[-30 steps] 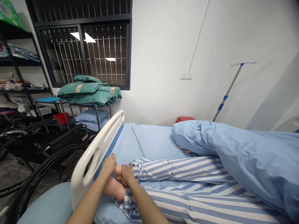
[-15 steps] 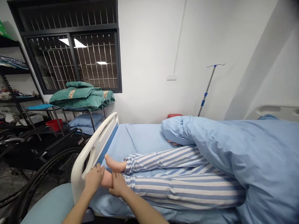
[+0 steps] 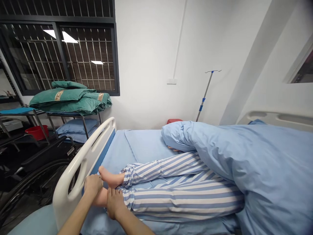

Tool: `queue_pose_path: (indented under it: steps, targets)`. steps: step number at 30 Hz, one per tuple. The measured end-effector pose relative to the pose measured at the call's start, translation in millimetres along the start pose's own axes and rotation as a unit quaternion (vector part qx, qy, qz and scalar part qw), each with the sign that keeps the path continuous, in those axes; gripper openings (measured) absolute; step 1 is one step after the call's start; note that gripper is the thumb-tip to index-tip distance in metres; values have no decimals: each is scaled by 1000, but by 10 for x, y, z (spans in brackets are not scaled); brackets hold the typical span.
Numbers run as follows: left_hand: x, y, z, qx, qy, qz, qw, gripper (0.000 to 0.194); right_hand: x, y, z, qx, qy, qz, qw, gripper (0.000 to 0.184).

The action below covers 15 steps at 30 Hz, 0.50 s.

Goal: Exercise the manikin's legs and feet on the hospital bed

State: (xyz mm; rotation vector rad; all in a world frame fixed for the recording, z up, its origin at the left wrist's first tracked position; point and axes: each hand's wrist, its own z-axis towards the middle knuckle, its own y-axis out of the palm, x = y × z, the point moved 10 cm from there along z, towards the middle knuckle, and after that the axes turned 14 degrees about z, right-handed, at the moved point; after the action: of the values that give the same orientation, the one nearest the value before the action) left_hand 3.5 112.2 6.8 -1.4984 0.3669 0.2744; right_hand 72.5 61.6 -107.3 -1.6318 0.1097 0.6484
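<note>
Two bare feet stick out of blue-and-white striped trousers (image 3: 186,200) on the bed. My left hand (image 3: 93,183) is wrapped over the toe end of the near foot (image 3: 100,198), close to the footboard. At the ankle of that same foot, my right hand (image 3: 114,201) grips from above, its fingers pointing away from me, just short of the trouser cuff. The far foot (image 3: 111,179) lies untouched behind my hands, toes up. A light blue quilt (image 3: 220,156) hides the legs above the knees and the rest of the body.
The white footboard (image 3: 80,156) stands left of my hands, with a wheelchair (image 3: 49,156) beyond it. Green folded bedding (image 3: 70,99) lies on a metal stand under the barred window. Behind the bed are an IV pole (image 3: 204,96) and something red (image 3: 174,120).
The view has swung to the right, so the bed sits further left. My left fingers look more curled around the toes. My right hand keeps its hold at the ankle.
</note>
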Motion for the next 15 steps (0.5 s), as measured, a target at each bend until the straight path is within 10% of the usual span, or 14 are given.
queue_pose_path:
  steps: [15]
  targets:
    - [-378,116,-597,99,-204,-112,968,47,-95,-163,-102,-3,-1,-5,1000,91]
